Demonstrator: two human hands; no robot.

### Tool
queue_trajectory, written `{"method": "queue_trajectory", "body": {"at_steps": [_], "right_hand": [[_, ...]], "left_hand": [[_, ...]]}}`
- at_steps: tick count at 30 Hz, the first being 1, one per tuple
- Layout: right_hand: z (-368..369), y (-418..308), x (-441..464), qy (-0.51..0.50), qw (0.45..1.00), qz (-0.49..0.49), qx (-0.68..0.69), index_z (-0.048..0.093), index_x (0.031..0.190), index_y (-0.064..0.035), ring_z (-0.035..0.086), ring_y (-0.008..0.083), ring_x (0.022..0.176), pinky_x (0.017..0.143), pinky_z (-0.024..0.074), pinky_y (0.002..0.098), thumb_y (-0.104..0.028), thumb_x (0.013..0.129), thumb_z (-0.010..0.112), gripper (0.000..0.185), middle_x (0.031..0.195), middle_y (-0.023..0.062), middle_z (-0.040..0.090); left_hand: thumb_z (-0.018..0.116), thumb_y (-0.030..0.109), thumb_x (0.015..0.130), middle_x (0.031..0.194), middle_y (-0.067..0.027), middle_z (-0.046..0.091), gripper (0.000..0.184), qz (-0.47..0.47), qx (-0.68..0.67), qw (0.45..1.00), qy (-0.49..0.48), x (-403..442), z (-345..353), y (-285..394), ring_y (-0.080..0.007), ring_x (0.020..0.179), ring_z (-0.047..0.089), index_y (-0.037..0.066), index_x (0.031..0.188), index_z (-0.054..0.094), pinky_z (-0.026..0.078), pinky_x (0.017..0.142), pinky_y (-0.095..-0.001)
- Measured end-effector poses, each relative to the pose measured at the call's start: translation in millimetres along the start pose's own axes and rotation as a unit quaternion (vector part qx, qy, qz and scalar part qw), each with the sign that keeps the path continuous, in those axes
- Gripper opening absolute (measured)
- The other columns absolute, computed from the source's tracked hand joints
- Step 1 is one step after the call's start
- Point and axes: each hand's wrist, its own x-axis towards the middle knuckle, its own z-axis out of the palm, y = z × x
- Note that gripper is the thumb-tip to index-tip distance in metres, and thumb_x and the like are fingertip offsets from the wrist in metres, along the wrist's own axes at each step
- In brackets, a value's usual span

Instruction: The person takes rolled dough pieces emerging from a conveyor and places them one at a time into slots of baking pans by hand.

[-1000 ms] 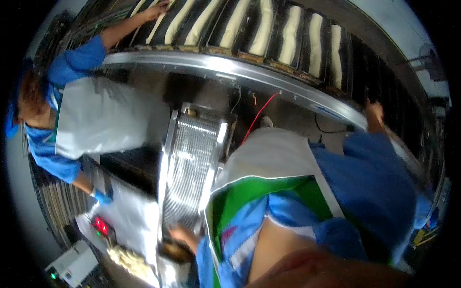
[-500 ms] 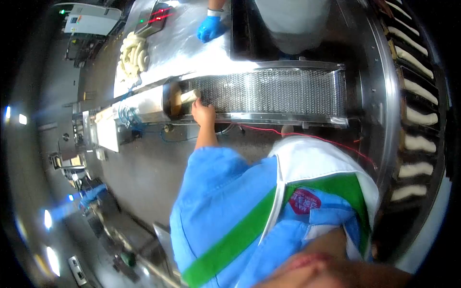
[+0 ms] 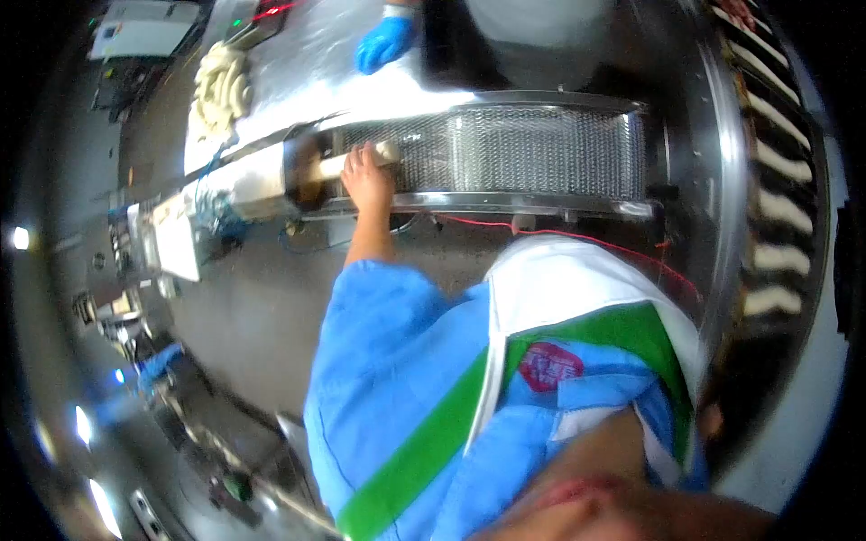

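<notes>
My left hand (image 3: 368,180) reaches over the near rail of a metal mesh conveyor (image 3: 541,153). Its fingers lie bent across a pale dough roll (image 3: 388,151), which comes out of the round opening of a machine (image 3: 257,176) at the conveyor's left end. The roll's rounded end shows to the right of my fingers; their grip underneath is hidden. My right hand is out of sight, though a small patch of skin shows beside my apron at the lower right.
A pile of dough pieces (image 3: 219,90) lies on the steel table (image 3: 307,72). Across it, a co-worker's blue-gloved hand (image 3: 383,43) rests near the table's edge. At right, dark trays (image 3: 753,270) hold several dough strips. A red cable (image 3: 622,248) runs below the conveyor.
More of the dough roll sticks out of the machine. My left hand has shifted from its end to farther back along it. The whole view has moved slightly.
</notes>
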Motion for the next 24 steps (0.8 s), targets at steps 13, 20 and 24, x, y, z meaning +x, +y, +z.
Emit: {"method": "queue_trajectory", "body": {"at_steps": [13, 20, 24], "right_hand": [[-168, -117, -49, 0.107, 0.909, 0.274, 0.294, 0.049, 0.123, -0.0098, 0.048, 0.0312, 0.114, 0.095, 0.0394, 0.0412, -0.042, 0.083, 0.059, 0.052, 0.124, 0.0143, 0.050], [-141, -87, -68, 0.054, 0.872, 0.318, 0.368, 0.050, 0.122, -0.0129, 0.048, 0.0304, 0.114, 0.100, 0.0317, 0.0486, -0.046, 0.086, 0.051, 0.049, 0.124, 0.0108, 0.050], [-118, -106, -55, 0.140, 0.886, 0.260, 0.359, 0.052, 0.119, -0.0142, 0.048, 0.0296, 0.114, 0.100, 0.0299, 0.0496, -0.050, 0.086, 0.049, 0.049, 0.120, 0.0103, 0.053]], "left_hand": [[0.059, 0.038, 0.081, 0.124, -0.0139, 0.053, 0.056, 0.092, 0.073, 0.969, -0.219, 55, 24, 8, -0.0292, 0.112, 0.052, 0.009, 0.127, 0.047, 0.042, 0.095, -0.0408], [0.059, 0.024, 0.083, 0.102, -0.0148, 0.060, 0.037, -0.048, -0.079, 0.987, -0.129, 10, -182, 76, -0.0258, 0.090, 0.060, 0.001, 0.111, 0.055, 0.054, 0.072, -0.0331], [0.052, 0.024, 0.086, 0.103, -0.0155, 0.059, 0.034, -0.083, -0.326, 0.941, -0.023, 1, -192, 93, -0.0257, 0.093, 0.059, -0.001, 0.109, 0.055, 0.052, 0.078, -0.0338]]}}
